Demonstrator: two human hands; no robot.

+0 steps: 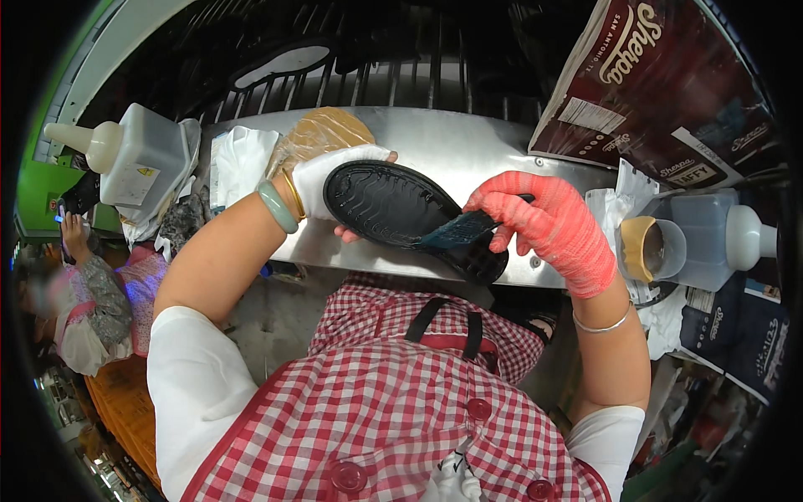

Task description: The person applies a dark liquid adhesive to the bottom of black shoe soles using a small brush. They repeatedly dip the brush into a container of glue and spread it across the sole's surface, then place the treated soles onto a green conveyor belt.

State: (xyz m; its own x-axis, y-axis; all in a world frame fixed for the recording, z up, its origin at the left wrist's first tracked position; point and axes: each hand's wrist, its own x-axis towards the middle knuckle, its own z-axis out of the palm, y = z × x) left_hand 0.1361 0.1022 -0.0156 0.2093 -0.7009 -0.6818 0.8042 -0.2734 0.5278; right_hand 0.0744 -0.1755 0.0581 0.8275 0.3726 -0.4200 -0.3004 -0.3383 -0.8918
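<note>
A black shoe sole [376,201] lies tilted in my left hand [322,177], its hollow inner side with wavy ridges facing up. That hand wears a white glove with bare fingertips, and its fingers curl around the sole's wide end. In a coral knit glove, my right hand [548,222] pinches the dark handle of a brush. The flat blue-green bristles of the brush [456,232] touch the sole near its narrow middle. A wet-looking shine shows on parts of the sole. Both hands are above the near part of a metal work surface [468,151].
Behind the surface is a barred rack [393,79] with dark items and a white oval. Squeeze bottles stand left [146,159] and right [703,234], with a cup [661,251] near the right one. Cardboard [661,100] rises back right. Another person [100,301] is at far left.
</note>
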